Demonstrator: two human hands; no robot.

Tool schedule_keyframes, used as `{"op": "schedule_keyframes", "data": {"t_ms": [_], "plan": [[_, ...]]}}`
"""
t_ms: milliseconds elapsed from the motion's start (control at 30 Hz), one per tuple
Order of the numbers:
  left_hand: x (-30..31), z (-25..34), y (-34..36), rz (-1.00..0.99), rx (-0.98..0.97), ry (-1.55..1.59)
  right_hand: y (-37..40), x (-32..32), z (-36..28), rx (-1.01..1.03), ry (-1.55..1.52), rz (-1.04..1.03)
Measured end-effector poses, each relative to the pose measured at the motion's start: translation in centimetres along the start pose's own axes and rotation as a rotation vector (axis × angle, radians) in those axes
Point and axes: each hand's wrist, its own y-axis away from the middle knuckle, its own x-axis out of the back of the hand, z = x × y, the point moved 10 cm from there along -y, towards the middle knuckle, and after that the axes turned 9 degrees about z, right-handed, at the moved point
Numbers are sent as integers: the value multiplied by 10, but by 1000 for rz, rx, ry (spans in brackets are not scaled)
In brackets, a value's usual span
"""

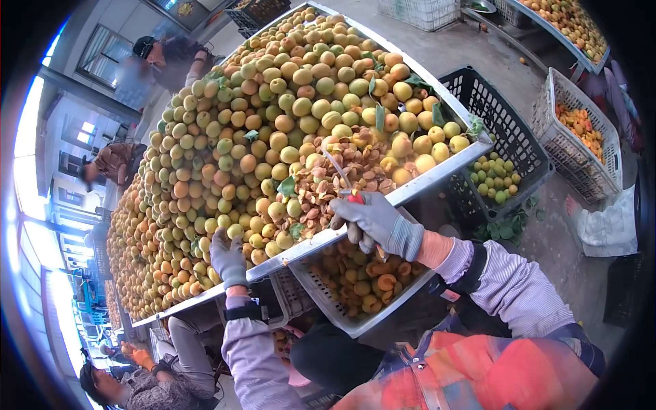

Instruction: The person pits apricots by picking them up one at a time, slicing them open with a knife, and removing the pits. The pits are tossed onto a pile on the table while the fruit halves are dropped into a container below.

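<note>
My left hand, in a grey glove, reaches over the table rim with its fingers apart against the whole apricots. Whether it touches only the pile's edge or a single fruit is hard to see. My right hand, gloved alike, is closed around a red-handled knife with a thin, curved metal blade pointing up over the heap. Brown apricot pits lie in a mound just beyond the blade, among whole fruit. Below my right hand, a crate under the rim holds split apricots.
A metal table rim runs in front of me. On the right stand a black crate with green fruit and a grey crate with apricot halves. People work at the far side; another person sits at left.
</note>
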Motion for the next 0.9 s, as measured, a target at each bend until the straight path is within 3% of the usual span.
{"op": "schedule_keyframes", "data": {"t_ms": [67,100,400,500,533,633,833,900], "plan": [[-21,-15,-5,-156,-25,20,0,-11,6,-3,-5,-74],[-15,24,4,-188,-184,-497,2,-13,7,-29,-9,-48],[-29,4,-10,-229,-81,-584,5,-29,19,-42,33,-92],[-31,-13,-14,-177,-135,52,5,-26,15,-26,-34,-74],[-29,-5,-10,-178,-135,53,5,-26,15,-47,-86,-105],[-15,50,23,-241,27,502,2,-29,19,-64,-143,-159],[-21,148,101,-427,84,893,14,-47,12,-11,66,-287],[-33,156,125,-459,239,1043,23,-47,4,20,186,-309]]}}
